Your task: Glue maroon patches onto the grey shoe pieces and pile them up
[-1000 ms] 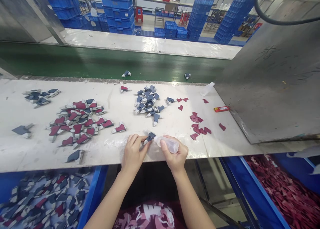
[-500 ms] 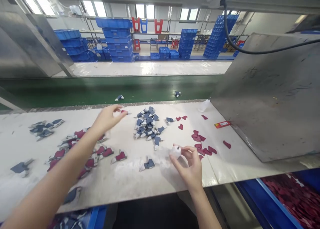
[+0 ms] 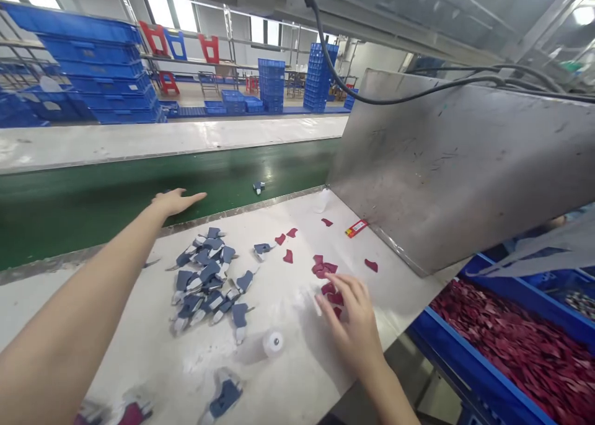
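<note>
My left hand point(image 3: 176, 202) reaches over the green belt point(image 3: 223, 165) beyond the table edge, thumb apart from the fingers. Something small and dark shows by its fingers, too hidden to name. My right hand point(image 3: 351, 307) is held with fingers apart over the red pieces point(image 3: 324, 266), holding nothing visible. Left of it, a white bottle point(image 3: 273, 344) stands upright on the white table point(image 3: 283, 289). A heap of blue-and-white parts point(image 3: 209, 273) lies left of the bottle. One more blue-and-white part point(image 3: 259, 187) rests on the belt.
A metal panel point(image 3: 441, 165) rises at the right, with a red and yellow packet point(image 3: 356, 228) at its foot. Below right is a blue bin point(image 3: 483, 366) full of red pieces. A black cable point(image 3: 385, 100) hangs overhead. Stacked blue crates point(image 3: 105, 65) stand behind.
The view has turned to the right. My left hand has moved from above the table out over the belt. My right hand has let go of the bottle and moved to the red pieces.
</note>
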Tool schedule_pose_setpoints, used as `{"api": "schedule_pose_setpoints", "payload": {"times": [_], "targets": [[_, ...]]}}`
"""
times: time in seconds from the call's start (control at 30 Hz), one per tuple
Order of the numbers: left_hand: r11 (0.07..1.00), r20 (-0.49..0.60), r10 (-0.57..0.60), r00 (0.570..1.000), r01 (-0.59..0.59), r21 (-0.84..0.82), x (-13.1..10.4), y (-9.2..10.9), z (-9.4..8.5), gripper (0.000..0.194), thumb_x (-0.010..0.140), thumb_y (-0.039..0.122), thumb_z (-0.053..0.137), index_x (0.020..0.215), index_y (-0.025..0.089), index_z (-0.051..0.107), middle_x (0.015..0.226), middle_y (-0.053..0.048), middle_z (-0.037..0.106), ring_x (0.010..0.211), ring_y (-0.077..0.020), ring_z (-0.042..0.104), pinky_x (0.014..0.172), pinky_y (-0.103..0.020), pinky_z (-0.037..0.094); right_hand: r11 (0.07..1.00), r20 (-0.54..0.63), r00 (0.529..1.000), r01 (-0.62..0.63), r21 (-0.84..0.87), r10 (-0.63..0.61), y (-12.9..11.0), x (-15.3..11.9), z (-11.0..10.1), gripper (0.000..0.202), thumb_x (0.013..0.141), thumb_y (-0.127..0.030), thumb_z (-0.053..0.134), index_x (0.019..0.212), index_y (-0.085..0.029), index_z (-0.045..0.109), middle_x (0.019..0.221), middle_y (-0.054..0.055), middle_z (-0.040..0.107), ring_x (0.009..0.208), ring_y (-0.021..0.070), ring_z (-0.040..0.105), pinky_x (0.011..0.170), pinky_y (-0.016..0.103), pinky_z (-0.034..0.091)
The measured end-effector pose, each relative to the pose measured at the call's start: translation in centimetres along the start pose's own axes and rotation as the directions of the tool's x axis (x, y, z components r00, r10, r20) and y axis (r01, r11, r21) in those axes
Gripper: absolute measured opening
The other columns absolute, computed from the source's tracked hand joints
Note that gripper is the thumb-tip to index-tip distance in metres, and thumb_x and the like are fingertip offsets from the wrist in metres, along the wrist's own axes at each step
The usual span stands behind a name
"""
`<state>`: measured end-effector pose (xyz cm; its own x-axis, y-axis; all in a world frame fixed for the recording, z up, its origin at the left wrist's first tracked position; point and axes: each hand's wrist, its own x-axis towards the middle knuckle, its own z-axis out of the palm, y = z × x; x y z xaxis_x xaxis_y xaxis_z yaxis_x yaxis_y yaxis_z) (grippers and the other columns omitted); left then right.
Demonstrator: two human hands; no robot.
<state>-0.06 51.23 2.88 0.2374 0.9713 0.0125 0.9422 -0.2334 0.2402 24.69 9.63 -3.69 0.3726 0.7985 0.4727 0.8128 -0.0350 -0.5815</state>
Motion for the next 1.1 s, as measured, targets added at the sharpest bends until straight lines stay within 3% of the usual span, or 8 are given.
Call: {"api": "schedule_pose_setpoints", "payload": {"times": [0.17,0.3,0.47,0.67,0.77,0.9,1.0,1.1], "targets": [[0.997,0.099,-0.08,0.992,0.079,0.021,4.1,8.5,2.8,0.11,0.06,0.089,0.052,0.141,0.015,0.051,0.146,-0.025,0.048,0.132,-0.051,0.042,0.105,-0.059,0.036,0.986,-0.095,0.995,-0.043,-0.159,0.028,2.6,2.3,1.9,0.039,0.089,-0.041,0.065,0.124,-0.023,0.064,0.113,0.012,0.062,0.106,0.0311,0.051,0.09,0.052,0.05],[0.989,0.025,-0.142,0.99,0.141,0.039,6.1,10.9,3.3,0.134,0.046,0.093,0.057,0.15,0.011,0.036,0.157,-0.034,0.02,0.138,-0.0638,0.018,0.1,-0.074,0.026,0.985,-0.119,0.993,-0.017,-0.17,-0.003,3.7,2.5,3.5,0.038,0.086,-0.041,0.07,0.121,-0.024,0.067,0.108,0.011,0.064,0.101,0.0302,0.052,0.087,0.05,0.05],[0.986,0.199,-0.165,0.966,0.168,0.001,7.4,10.0,3.7,0.129,0.046,0.097,0.05,0.15,0.022,0.04,0.158,-0.031,0.021,0.138,-0.0676,0.012,0.092,-0.077,0.031,0.995,-0.137,0.989,-0.061,-0.084,0.049,4.5,2.5,3.7,0.019,0.09,-0.036,0.065,0.101,-0.025,0.075,0.092,0.008,0.066,0.088,0.0247,0.056,0.07,0.036,0.053],[0.978,0.121,-0.204,0.971,0.198,0.065,7.3,6.4,3.4,0.131,0.04,0.093,0.06,0.151,0.025,0.039,0.162,-0.025,0.014,0.14,-0.0664,-0.003,0.096,-0.082,0.02,0.998,-0.138,0.988,-0.059,0.025,0.062,3.8,2.7,2.8,0.017,0.092,-0.034,0.062,0.085,-0.025,0.075,0.078,0.004,0.067,0.078,0.0204,0.058,0.064,0.03,0.051],[0.972,0.134,-0.236,0.963,0.235,0.021,6.6,3.6,2.2,0.122,0.045,0.091,0.061,0.145,0.022,0.049,0.158,-0.029,0.022,0.135,-0.0709,0.011,0.09,-0.081,0.029,0.995,-0.151,0.986,-0.055,0.081,0.067,3.3,2.7,2.8,0.017,0.092,-0.034,0.063,0.084,-0.025,0.074,0.077,0.003,0.067,0.075,0.0187,0.061,0.063,0.028,0.051],[0.994,0.139,-0.09,0.986,0.099,-0.056,4.8,2.0,1.4,0.076,0.071,0.072,0.063,0.127,0.02,0.064,0.14,-0.021,0.052,0.128,-0.0503,0.047,0.099,-0.056,0.045,0.984,-0.154,0.983,-0.077,0.159,0.102,3.0,2.6,3.0,0.019,0.091,-0.036,0.063,0.082,-0.024,0.074,0.079,0.002,0.067,0.066,0.0152,0.061,0.059,0.026,0.05],[0.994,0.163,0.027,0.986,-0.009,-0.106,2.8,2.3,1.3,0.041,0.087,0.049,0.063,0.114,0.019,0.067,0.127,-0.011,0.063,0.116,-0.0301,0.06,0.098,-0.045,0.049,0.974,-0.154,0.975,-0.129,0.186,0.158,3.1,2.4,2.9,0.02,0.088,-0.039,0.066,0.09,-0.022,0.075,0.082,0.003,0.07,0.059,0.0141,0.059,0.057,0.028,0.051],[0.985,0.187,0.085,0.979,-0.054,-0.167,0.1,2.2,0.5,0.033,0.082,0.04,0.071,0.106,0.018,0.071,0.116,-0.009,0.068,0.107,-0.026,0.064,0.093,-0.041,0.052,0.967,-0.138,0.972,-0.16,0.197,0.189,3.3,2.1,2.8,0.026,0.088,-0.041,0.064,0.097,-0.02,0.076,0.085,0.005,0.073,0.062,0.0158,0.062,0.061,0.03,0.053]]}}
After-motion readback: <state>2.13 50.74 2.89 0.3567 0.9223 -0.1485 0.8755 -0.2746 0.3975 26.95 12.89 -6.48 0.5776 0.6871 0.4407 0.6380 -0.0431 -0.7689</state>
